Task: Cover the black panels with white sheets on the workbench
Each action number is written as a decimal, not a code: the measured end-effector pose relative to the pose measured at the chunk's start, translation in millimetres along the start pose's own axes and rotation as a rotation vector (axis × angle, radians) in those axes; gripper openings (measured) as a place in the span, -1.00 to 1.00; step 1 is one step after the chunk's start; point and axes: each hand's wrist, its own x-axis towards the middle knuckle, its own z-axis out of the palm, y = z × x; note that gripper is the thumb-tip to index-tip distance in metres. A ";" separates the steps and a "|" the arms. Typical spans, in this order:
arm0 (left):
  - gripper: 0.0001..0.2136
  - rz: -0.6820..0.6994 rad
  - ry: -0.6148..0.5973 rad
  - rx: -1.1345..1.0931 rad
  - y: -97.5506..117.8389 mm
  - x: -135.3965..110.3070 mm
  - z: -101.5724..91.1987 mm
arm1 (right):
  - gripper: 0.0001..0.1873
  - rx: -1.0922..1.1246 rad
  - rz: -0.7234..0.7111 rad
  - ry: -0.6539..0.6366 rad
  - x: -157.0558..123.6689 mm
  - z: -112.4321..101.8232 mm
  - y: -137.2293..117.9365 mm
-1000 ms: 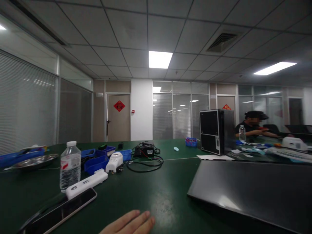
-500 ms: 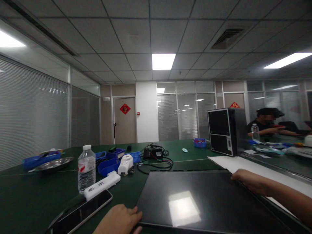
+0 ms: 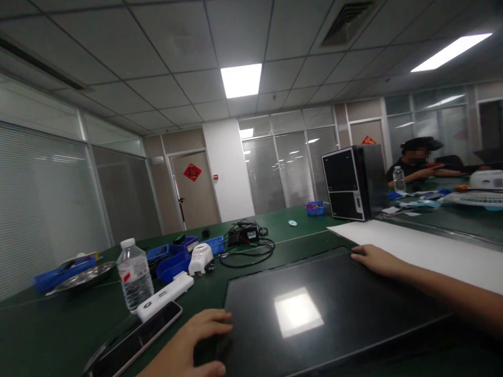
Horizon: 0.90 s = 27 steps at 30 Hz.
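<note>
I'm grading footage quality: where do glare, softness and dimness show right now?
Head view: the flat, glossy black rectangular panel mirrors a washed-out square; head view: the square white ceiling light is blown out; head view: the shiny round metal dish looks soft-edged, and the dark green tabletop is dim at lower left.

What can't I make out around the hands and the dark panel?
Head view:
Dark panel: underside hidden by its own top; near left corner cut by the bottom edge.
Right hand: any fingers under the panel, hidden by it.
Phone: near end cut by the bottom edge.
Blue basket: contents too small to identify.
</note>
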 end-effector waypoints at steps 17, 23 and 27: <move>-0.42 -0.119 0.016 0.249 -1.1 4.2 16.3 | -0.17 -0.480 0.030 -0.030 -56.8 9.2 -57.6; -0.48 -0.017 0.077 0.252 -17.6 2.3 21.7 | 0.01 -0.359 0.038 -0.286 -62.5 7.5 -61.3; -0.39 0.068 0.015 0.271 -34.7 6.1 27.0 | 0.06 -0.396 -0.054 -0.262 -66.9 0.8 -61.7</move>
